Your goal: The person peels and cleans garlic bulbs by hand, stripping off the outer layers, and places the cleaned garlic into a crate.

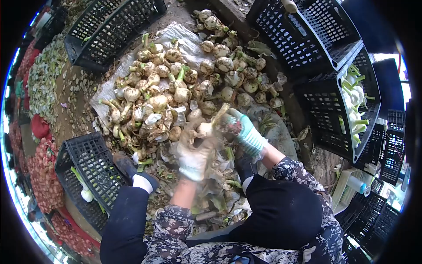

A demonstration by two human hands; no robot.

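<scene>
My left hand (195,154), in a soiled pale glove and blurred by motion, is closed round a garlic bulb (205,128). The bulb's thick pale stem (220,115) points up and to the right. Close beside that stem, my right hand (246,134) is curled shut in a white and mint-green glove with dark, dirty fingertips. What its fingers grip is hidden. Just beyond both hands, a heap of unpeeled garlic bulbs (158,102) with soil and cut stems lies partly on a whitish plastic sheet (187,37).
Peelings (215,198) cover the floor between my legs. A black crate (88,165) stands at left, another crate (118,31) at upper left. At right, a crate (325,112) holds trimmed white bulbs (354,103), below a further crate (303,35). Red mesh sacks (46,171) line the far left.
</scene>
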